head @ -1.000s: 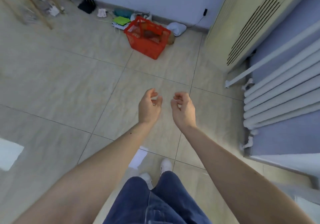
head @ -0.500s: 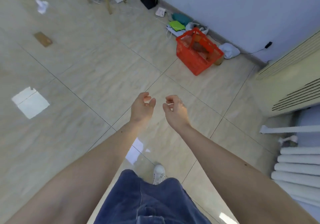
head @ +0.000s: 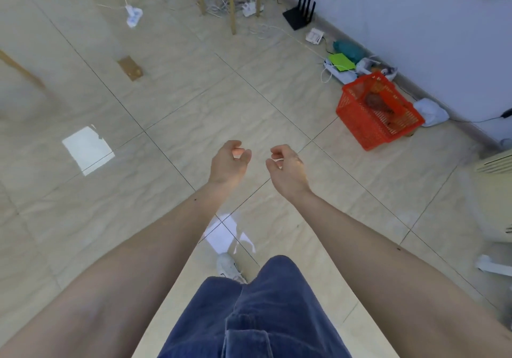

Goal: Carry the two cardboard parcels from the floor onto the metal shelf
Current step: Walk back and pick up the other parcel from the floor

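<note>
Neither a cardboard parcel nor the metal shelf shows in this view. My left hand [head: 230,161] and my right hand [head: 286,168] hang side by side in front of me above the tiled floor, fingers loosely curled and apart, holding nothing. Below them I see my blue jeans and one white shoe [head: 228,267] on the tiles.
A red plastic basket [head: 357,125] stands by the blue wall at right, with a green pad [head: 342,62], cables and a black router [head: 300,15] beyond it. Wooden stool legs [head: 232,11] rise at the top. A small brown piece [head: 130,68] lies on the floor at left. A cream cabinet [head: 496,163] sits at the right edge.
My view has swung to the left: the basket slid toward the right, the radiator left the frame, the stool came in. Both hands stay loosely curled and hold nothing.
</note>
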Available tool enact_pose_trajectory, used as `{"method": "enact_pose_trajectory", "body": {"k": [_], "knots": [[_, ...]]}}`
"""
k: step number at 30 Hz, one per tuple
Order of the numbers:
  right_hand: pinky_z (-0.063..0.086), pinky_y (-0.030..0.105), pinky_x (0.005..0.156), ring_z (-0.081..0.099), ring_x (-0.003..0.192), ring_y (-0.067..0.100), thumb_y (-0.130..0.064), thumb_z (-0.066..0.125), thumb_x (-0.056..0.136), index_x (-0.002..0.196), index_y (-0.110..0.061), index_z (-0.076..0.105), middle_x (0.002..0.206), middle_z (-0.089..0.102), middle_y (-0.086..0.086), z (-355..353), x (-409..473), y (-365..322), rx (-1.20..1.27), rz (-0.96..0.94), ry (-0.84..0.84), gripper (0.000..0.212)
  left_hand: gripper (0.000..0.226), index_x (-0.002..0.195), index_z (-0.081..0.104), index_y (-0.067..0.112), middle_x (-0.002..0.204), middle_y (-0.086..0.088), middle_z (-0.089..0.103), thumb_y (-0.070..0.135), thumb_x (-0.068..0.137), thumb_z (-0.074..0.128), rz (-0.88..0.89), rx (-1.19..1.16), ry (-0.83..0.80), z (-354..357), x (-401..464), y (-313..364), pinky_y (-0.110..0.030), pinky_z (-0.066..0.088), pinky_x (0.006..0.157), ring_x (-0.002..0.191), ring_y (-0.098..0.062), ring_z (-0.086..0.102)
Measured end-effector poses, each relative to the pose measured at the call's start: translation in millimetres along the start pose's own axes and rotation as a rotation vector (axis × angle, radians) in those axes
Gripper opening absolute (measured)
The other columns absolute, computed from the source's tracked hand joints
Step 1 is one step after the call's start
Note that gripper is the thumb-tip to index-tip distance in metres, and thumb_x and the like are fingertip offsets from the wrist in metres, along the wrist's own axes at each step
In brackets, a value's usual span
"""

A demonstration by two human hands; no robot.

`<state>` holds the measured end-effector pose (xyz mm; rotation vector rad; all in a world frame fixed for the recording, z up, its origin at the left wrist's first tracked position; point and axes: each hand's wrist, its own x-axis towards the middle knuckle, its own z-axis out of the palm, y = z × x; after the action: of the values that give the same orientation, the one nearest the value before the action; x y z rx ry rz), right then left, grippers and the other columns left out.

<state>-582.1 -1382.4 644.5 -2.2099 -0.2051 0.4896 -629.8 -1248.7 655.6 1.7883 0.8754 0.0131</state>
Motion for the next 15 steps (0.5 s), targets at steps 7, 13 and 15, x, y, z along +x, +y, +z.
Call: {"method": "enact_pose_trajectory", "body": {"k": [7,13,15], "knots": [[0.049,0.038,0.093,0.061,0.099,0.019,-0.02,0.055,0.094,0.124,-0.015,0.056,0.119,0.06,0.003,62,70,-73,-0.002,-0.032,-0.05,0.03,0.04,0.133,0.055,0.011,0.123,-0.002,0.066,0.026,0.096,0.059,-0.002,0.019,0.048,-76,85,4,-0.021,0.038,0.081,0.096,-0.013,0.054],[0.05,0.041,0.093,0.062,0.099,0.02,-0.021,0.056,0.093,0.122,-0.016,0.056,0.118,0.061,0.003,113,144,-127,-0.01,-0.048,-0.08,0.029,0.042,0.134,0.055,0.012,0.125,-0.003,0.066,0.028,0.096,0.059,-0.038,0.017,0.074,-131,165,10,-0.022,0.039,0.086,0.116,-0.02,0.059],[0.051,0.041,0.093,0.062,0.099,0.019,-0.021,0.056,0.093,0.122,-0.017,0.056,0.117,0.061,0.002,130,172,-147,-0.007,-0.051,-0.099,0.029,0.042,0.134,0.056,0.012,0.124,-0.003,0.066,0.028,0.095,0.06,-0.052,0.003,0.094,-150,196,13,-0.023,0.039,0.089,0.12,-0.021,0.058]]}}
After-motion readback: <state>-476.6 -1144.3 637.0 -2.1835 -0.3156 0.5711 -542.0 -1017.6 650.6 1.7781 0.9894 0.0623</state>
